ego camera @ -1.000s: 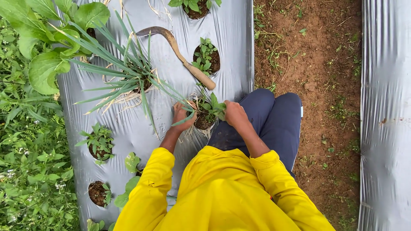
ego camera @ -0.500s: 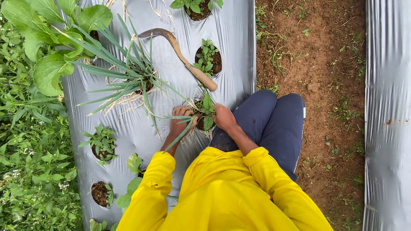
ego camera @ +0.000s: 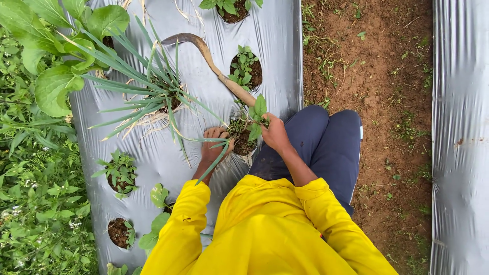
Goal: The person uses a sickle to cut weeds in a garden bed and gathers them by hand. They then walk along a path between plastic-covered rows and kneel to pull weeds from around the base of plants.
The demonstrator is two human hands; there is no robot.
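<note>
Leafy green weed [ego camera: 257, 116] pinched, right hand [ego camera: 275, 133].

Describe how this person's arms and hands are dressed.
Both arms wear loose, bright yellow long sleeves, pushed up so the cuffs bunch above the wrists. The left hand and right hand are bare: no gloves, rings, watch or bands show. Dark blue trousers cover the legs.

Two hands [ego camera: 216, 146] [ego camera: 275, 133], one sickle [ego camera: 214, 66], two silver mulch sheets [ego camera: 275, 46] [ego camera: 458, 127].

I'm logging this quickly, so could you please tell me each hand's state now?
Left hand: resting at the planting hole, grip unclear.
Right hand: closed on a leafy weed.
</note>
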